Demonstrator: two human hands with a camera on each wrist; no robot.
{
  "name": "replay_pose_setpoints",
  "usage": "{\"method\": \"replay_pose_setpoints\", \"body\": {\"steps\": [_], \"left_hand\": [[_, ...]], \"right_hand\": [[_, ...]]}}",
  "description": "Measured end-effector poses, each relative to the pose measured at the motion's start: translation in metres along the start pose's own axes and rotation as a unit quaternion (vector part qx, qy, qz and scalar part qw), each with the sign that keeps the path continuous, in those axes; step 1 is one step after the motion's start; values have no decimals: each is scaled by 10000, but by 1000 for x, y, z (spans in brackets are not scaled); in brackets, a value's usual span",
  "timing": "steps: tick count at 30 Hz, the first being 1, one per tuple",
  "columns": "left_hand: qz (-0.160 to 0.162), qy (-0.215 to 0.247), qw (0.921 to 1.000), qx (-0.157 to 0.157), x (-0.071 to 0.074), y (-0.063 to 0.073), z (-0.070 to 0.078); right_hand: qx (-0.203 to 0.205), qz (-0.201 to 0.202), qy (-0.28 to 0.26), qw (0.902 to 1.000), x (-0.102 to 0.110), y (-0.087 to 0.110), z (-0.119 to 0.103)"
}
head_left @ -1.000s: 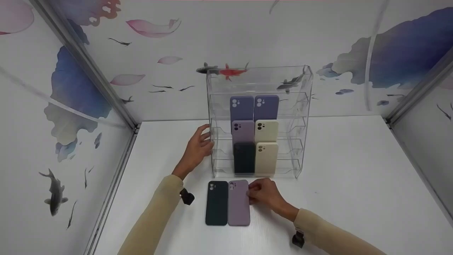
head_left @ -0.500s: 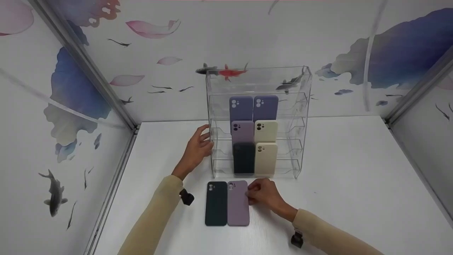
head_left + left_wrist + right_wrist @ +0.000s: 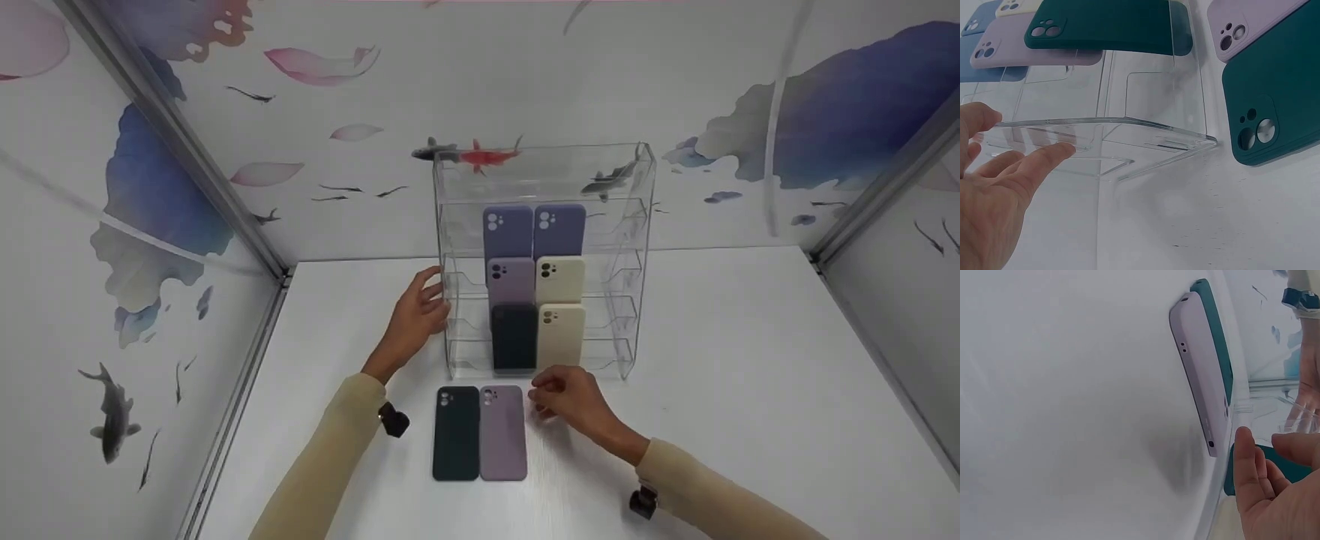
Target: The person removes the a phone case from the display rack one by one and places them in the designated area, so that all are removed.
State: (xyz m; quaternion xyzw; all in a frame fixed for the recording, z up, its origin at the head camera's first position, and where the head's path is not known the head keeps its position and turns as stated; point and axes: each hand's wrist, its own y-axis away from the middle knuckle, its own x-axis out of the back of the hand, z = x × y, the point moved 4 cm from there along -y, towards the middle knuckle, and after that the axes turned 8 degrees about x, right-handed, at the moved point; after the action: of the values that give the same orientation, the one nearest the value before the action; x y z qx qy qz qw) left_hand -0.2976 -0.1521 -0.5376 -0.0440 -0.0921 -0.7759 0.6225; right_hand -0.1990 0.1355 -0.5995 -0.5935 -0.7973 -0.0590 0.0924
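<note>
A clear acrylic rack (image 3: 469, 351) stands at the back, with phone cases leaning in its tiers: two blue-violet, a lilac and a cream, then a dark green (image 3: 514, 337) and another cream (image 3: 561, 335). My left hand (image 3: 409, 322) touches the rack's left side; its extended digits meet the clear side panel (image 3: 1157, 138) in the left wrist view. On the table before the rack, a dark green phone case (image 3: 456, 435) and a lilac phone case (image 3: 503, 433) lie side by side. My right hand (image 3: 576, 401) hovers just right of the lilac case, holding nothing, thumb and forefinger apart.
A white table (image 3: 720, 420) bears everything. Printed wall panels (image 3: 525, 90) close it in at the back and both sides, with metal posts (image 3: 277, 247) at the corners. Each forearm wears a small black camera (image 3: 394, 420).
My right hand has let go of the lilac case's edge and moved slightly right and up, away from it. The left hand stays at the rack, and both loose cases lie in place.
</note>
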Motion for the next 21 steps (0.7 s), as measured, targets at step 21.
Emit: {"method": "replay_pose_setpoints", "body": {"steps": [21], "left_hand": [[66, 40, 10000, -20, 1, 1, -3]], "right_hand": [[660, 286, 430, 9965, 52, -1, -42]]}}
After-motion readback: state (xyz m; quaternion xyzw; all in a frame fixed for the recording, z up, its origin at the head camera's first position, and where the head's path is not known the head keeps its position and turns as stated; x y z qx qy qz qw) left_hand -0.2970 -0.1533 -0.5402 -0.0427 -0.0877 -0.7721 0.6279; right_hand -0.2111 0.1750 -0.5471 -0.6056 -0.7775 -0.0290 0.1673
